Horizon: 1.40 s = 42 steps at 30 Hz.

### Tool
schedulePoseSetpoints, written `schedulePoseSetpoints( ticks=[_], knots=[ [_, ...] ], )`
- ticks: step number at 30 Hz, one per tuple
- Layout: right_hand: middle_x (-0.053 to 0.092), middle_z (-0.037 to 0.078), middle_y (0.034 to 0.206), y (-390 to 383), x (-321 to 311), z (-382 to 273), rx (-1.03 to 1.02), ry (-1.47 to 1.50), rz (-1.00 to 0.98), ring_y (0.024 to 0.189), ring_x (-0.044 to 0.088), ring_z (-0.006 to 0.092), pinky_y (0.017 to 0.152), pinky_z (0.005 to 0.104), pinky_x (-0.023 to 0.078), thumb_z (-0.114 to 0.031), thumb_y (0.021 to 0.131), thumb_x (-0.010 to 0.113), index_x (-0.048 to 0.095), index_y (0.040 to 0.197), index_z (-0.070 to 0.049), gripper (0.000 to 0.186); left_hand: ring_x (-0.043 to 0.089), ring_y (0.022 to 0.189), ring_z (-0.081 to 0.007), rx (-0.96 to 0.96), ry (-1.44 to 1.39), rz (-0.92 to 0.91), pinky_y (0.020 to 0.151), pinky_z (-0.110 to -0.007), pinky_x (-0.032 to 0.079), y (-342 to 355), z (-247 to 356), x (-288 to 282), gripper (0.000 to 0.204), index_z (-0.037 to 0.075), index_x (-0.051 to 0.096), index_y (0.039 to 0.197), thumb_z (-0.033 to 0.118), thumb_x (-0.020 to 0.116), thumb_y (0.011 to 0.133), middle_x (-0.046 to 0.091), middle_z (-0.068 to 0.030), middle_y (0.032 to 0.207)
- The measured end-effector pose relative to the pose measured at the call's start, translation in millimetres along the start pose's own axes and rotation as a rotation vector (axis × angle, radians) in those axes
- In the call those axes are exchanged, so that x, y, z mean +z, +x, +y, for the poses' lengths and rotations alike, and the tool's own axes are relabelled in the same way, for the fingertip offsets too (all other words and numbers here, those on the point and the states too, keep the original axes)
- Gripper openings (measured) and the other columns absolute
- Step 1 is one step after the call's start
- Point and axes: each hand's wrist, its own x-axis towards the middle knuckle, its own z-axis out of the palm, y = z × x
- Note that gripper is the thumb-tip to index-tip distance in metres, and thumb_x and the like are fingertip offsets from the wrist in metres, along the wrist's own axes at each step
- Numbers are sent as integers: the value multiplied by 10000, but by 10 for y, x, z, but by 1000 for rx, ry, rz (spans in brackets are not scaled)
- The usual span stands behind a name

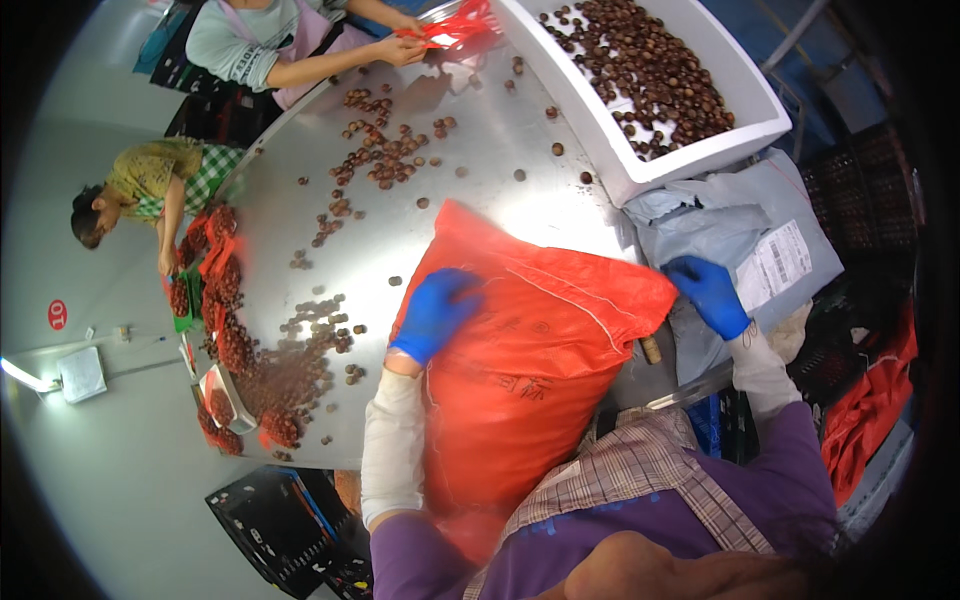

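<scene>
A bulging red woven sack [510, 390] leans over the near edge of the metal table against my body, with a white stitched seam across its upper part. My left hand [437, 314], in a blue glove, rests on the sack's left side; motion blurs its fingers, so their grip is unclear. At the sack's upper right corner, my blue-gloved right hand [710, 297] has its fingers bent and closed on the edge. Right beside that hand lies a grey plastic mailing bag [700, 225] with a white label.
Round brown nuts [385, 155] are scattered over the metal table [480, 135]. A white foam box [690, 160] of nuts stands far right. Filled red net bags [235, 350] line the left edge. Two co-workers are across the table, one holding red netting [465, 25]. Black crates [290, 525] stand below.
</scene>
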Motion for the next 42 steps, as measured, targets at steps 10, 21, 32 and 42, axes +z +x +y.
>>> schedulePoseSetpoints(
  ticks=[10, 21, 32, 42],
  knots=[
    [677, 150, 887, -355, 353, 465, 107, -80, -40, 765, 665, 272, 709, 329, 501, -162, 858, 592, 666, 986, -3, 217, 647, 762, -297, 87, 612, -106, 675, -393, 512, 690, -91, 425, 167, 63, 674, 828, 228, 657, 811, 673, -128, 807],
    [598, 148, 1060, -772, 949, 640, 36, -406, 122, 937, 609, 340, 758, 422, 495, -197, 753, 717, 515, 1136, -86, 447, 618, 696, -216, 82, 257, -32, 657, -334, 503, 723, -419, 435, 126, 37, 632, 896, 150, 577, 877, 652, -88, 786],
    [611, 149, 984, -508, 607, 785, 298, 153, -47, 784, 629, 254, 686, 346, 507, -110, 793, 587, 420, 1334, -30, 572, 657, 719, -311, 133, 698, -220, 667, -372, 518, 871, 16, 363, 236, 52, 687, 760, 269, 617, 820, 678, -166, 790],
    [561, 7, 863, -839, -74, 566, 359, 498, -93, 737, 537, 97, 656, 254, 457, -75, 806, 593, 564, 1126, -34, 324, 633, 731, -195, 163, 766, -595, 665, -312, 513, 1091, 153, 315, 223, 65, 605, 1101, 111, 563, 886, 660, -63, 878]
  ],
)
